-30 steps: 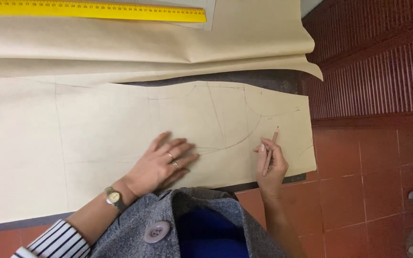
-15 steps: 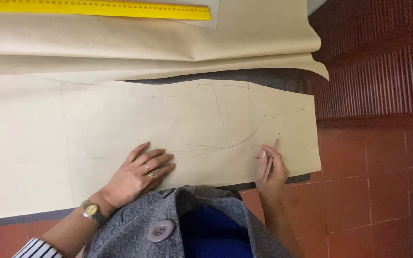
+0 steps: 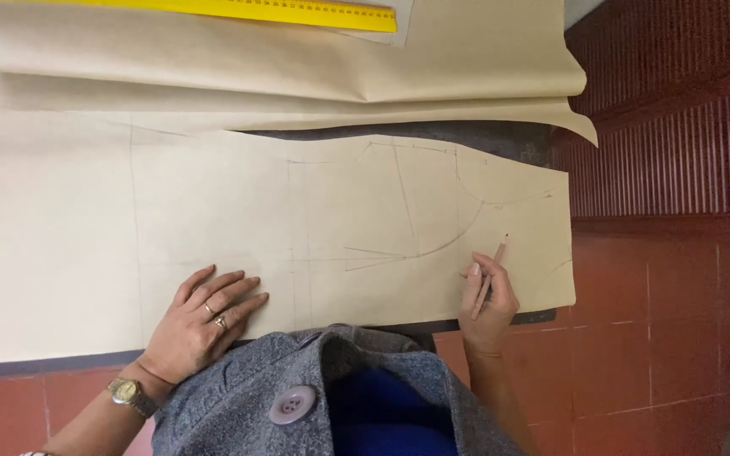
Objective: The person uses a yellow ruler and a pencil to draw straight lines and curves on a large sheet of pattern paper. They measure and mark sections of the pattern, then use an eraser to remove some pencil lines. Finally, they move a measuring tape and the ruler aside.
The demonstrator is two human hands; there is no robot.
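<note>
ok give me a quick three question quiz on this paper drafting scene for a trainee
1. True or false: the left hand lies flat on the paper.
2. What does the right hand hold?
A. scissors
B. pencil
C. eraser
3. Fill in: the yellow ruler lies at the ____ edge of the view.

Key:
1. True.
2. B, the pencil.
3. Top.

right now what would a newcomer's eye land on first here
First comes the big tan pattern paper spread across the middle, with faint pencil lines and curves drawn on it. Next, the two hands on its near edge: the left hand lies flat on the sheet, and the right hand holds a pencil with its tip over the paper. A bright yellow ruler runs along the top edge.
</note>
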